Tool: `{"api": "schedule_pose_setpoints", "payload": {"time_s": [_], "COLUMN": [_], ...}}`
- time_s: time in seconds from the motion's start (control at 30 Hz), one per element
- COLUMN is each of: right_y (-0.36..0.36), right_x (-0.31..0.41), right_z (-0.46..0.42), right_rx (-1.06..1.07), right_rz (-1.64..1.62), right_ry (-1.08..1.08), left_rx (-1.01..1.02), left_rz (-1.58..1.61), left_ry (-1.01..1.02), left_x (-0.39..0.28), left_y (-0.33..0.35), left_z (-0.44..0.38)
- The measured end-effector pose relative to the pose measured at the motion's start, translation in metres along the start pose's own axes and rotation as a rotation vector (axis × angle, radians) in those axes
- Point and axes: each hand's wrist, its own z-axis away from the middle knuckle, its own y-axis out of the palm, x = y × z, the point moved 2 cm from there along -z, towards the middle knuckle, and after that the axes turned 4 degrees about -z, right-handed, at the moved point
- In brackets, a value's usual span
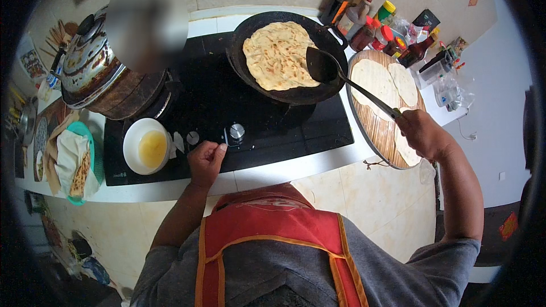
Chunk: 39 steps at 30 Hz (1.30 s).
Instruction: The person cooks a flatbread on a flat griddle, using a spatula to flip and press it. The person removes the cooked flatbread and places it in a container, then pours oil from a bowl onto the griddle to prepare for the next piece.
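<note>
My right hand (pixel 420 134) grips the handle of a dark metal wok spatula (pixel 367 89). The spatula's blade lies over the right edge of a browned flatbread (pixel 279 57) in a black wok (pixel 256 83). My left hand (pixel 205 160) rests at the front of the black glass gas cooktop (pixel 298 130), fingers curled with nothing seen in them, its thumb close to a control knob (pixel 236 131). Left of that hand, a white bowl (pixel 130 153) holds yellow liquid. Under my right hand, pale raw dough rounds (pixel 373 83) lie on a round wood-patterned board (pixel 362 123).
A large lidded pot (pixel 91 51) stands on the left burner, partly behind a blurred patch. A turquoise basket (pixel 96 157) holds a cloth and folded flatbread (pixel 80 175). Several sauce bottles and jars (pixel 337 4) crowd the back right. The board overhangs the counter's front edge.
</note>
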Motion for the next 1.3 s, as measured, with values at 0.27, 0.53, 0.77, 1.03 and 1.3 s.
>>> {"api": "schedule_pose_setpoints", "payload": {"time_s": [0.27,0.53,0.77,1.03,1.3], "right_y": [0.007,-0.005,0.002,-0.001,-0.012], "right_x": [0.007,0.003,0.02,0.013,0.022], "right_z": [-0.007,-0.014,-0.023,-0.061,-0.072], "right_rx": [-0.079,-0.149,-0.125,-0.129,-0.167], "right_rz": [-0.029,-0.076,0.035,-0.098,-0.164], "right_ry": [-0.025,-0.163,-0.108,-0.156,-0.173], "left_rx": [0.0,-0.007,-0.012,-0.018,-0.012], "left_rz": [-0.001,0.024,-0.01,-0.001,-0.014], "left_ry": [-0.012,-0.022,-0.013,-0.033,-0.026], "left_x": [0.001,0.006,0.002,0.002,-0.001], "left_y": [0.001,0.001,0.0,0.002,0.0], "left_z": [0.001,0.002,0.002,0.001,0.001]}}
